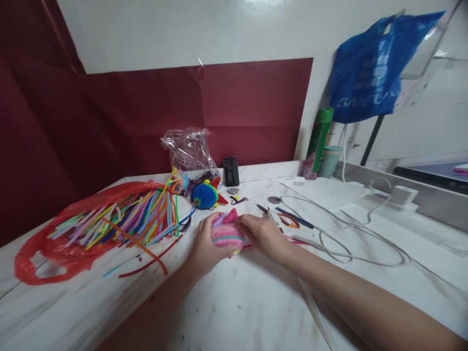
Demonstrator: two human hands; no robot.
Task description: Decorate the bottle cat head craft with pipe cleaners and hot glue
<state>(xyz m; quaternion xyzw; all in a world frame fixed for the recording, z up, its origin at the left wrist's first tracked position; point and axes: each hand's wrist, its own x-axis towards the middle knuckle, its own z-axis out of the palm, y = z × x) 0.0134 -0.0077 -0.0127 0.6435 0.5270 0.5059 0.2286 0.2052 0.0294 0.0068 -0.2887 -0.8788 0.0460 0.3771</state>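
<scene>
Between my two hands, just above the table, is a rounded pink craft figure (227, 236) that looks wound from fuzzy pipe cleaners, with a teal stripe and pink and purple pieces on top. My left hand (205, 246) wraps round its left side and underside. At its upper right, my right hand (261, 236) has bent fingers pressed to the pink pieces; the fingertips are partly hidden. A similar blue figure (205, 196) with red fins lies behind them. To the right are orange-handled scissors (290, 222) and a white glue gun (274, 217).
At the left, a red plastic bag (78, 256) lies under many coloured pipe cleaners (135, 222). Behind stand clear plastic wrapping (190, 148) and a black phone-like object (231, 171). A white cable (365, 261) loops across the right, near a green can (321, 131) and cup (330, 162).
</scene>
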